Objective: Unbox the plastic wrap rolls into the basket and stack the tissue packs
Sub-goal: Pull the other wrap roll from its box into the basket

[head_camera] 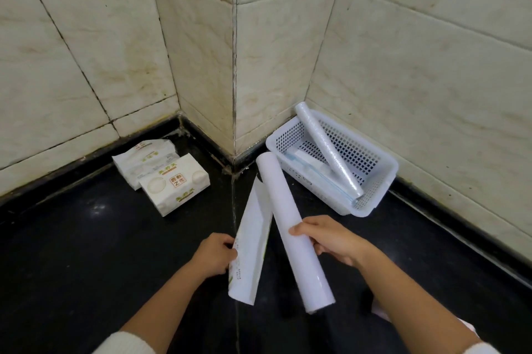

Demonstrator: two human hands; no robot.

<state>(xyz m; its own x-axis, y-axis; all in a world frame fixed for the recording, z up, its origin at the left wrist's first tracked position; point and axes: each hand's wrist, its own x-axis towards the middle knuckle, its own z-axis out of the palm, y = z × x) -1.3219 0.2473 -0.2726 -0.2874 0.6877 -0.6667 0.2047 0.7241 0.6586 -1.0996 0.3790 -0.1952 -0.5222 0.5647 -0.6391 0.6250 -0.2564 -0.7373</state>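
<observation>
Plastic wrap roll [293, 231] is out, right hand [328, 240] clamped around it; left hand [214, 254] grips the long box [250, 250]. Another roll [328, 152] leans in the basket [383, 175]; tissue packs [161, 175] sit left.

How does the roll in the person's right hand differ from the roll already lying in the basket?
The roll in the right hand looks smooth and plain white; the roll in the basket has a crinkled, shiny surface. The held roll is in the air, gripped by the right hand; the other leans slanted, its top end poking over the white basket rim. The held roll looks thicker. Both are long white cylinders.
</observation>
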